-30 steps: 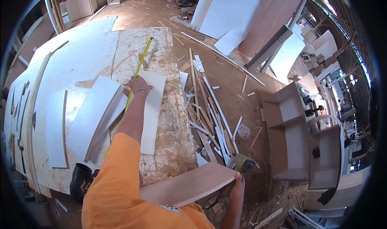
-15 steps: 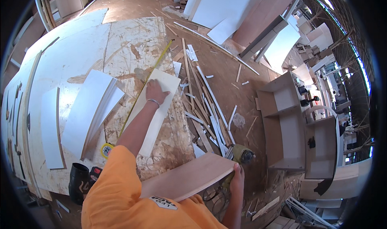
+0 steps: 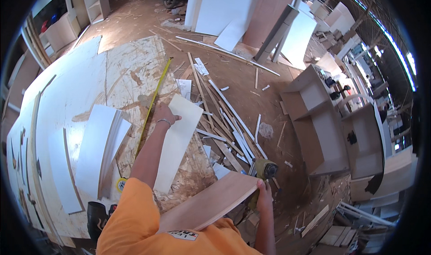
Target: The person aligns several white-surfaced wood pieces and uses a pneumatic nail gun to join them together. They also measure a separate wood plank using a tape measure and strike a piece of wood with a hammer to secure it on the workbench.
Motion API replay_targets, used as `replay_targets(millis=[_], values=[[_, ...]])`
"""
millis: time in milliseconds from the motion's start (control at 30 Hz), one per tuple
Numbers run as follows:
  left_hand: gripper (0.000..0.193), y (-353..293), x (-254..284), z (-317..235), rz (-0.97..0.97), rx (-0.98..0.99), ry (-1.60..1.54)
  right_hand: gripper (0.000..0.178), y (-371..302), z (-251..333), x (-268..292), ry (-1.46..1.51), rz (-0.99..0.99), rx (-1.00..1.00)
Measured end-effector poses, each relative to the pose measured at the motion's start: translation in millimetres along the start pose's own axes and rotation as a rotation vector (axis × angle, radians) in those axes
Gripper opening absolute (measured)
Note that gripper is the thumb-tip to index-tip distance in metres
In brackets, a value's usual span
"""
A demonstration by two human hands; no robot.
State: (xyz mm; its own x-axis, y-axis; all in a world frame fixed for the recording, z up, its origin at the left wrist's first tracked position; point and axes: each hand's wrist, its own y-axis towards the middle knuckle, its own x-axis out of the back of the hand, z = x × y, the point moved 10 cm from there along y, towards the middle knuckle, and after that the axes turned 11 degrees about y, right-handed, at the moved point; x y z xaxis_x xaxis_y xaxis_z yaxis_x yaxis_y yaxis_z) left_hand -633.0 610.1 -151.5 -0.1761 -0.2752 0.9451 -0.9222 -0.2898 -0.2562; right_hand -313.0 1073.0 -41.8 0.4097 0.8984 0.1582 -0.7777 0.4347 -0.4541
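Observation:
My left hand (image 3: 163, 113) is closed on the left edge of a long pale board (image 3: 179, 138), its thumb on top; the fingertips are partly hidden. The board lies slantwise on a stained worktable (image 3: 134, 57). To its left a yellow tape measure (image 3: 154, 98) is drawn out, its round case (image 3: 120, 184) beside my left sleeve. My right hand (image 3: 265, 196) grips the far right end of a brown wooden board (image 3: 211, 196) lying against my front, thumb on its upper edge. A greenish power tool (image 3: 266, 169) shows just behind that end; whether my fingers touch it is hidden.
White curved panels (image 3: 101, 147) lie on the table's left, with a black cylindrical thing (image 3: 96, 217) near the front edge. Wood strips and offcuts (image 3: 229, 125) litter the floor to the right. Beyond stand an open cabinet (image 3: 314, 120) and tall leaning sheets (image 3: 224, 13).
My left hand has gone from lying flat on the pale board to holding its left edge. The board now sits farther from the tape. My view has shifted a little.

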Motion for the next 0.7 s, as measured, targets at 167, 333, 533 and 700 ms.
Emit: replay_targets(millis=[167,333,533,700], values=[[0.089,-59.7,67.6,-71.4,0.255,-0.383,-0.074,0.075,5.0,-2.4,-0.7,-0.008,0.012,0.032],[0.076,-174.0,167.5,-128.3,0.320,-0.683,-0.443,0.074,12.6,-4.7,-0.9,0.110,0.094,0.098],[0.073,-263.6,235.4,-133.6,-0.045,-0.759,-0.633,0.073,14.9,-12.4,-0.2,0.186,0.124,0.147],[0.058,-290.9,243.0,-142.8,-0.229,-0.694,-0.923,0.067,22.7,-36.9,14.0,0.172,0.088,0.065]])
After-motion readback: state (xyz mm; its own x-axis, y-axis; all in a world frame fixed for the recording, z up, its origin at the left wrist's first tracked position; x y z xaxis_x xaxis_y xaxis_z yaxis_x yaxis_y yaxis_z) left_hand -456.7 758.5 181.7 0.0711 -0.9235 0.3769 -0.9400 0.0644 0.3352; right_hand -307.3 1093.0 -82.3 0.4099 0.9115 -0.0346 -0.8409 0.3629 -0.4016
